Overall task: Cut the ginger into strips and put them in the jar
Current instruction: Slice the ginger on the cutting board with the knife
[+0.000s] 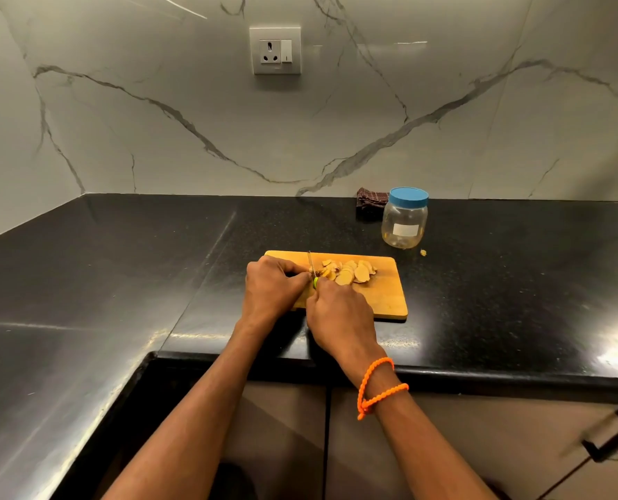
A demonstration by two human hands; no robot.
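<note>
Several pale ginger slices point(354, 271) lie in a loose pile on a wooden cutting board point(386, 301) on the black counter. My right hand point(340, 315) grips a knife point(310, 264) by its green handle, the thin blade standing up over the board's left part. My left hand point(273, 286) curls its fingers down against the board just left of the blade, pinching a ginger piece that is mostly hidden. A clear plastic jar point(404, 220) with a blue lid on stands upright behind the board's right corner.
A dark checked cloth point(370, 202) lies bunched against the marble wall behind the jar. A small ginger scrap point(423, 252) sits on the counter beside the jar. The counter edge point(480, 378) runs under my wrists, with cabinet doors below. A wall socket point(275, 50) is above.
</note>
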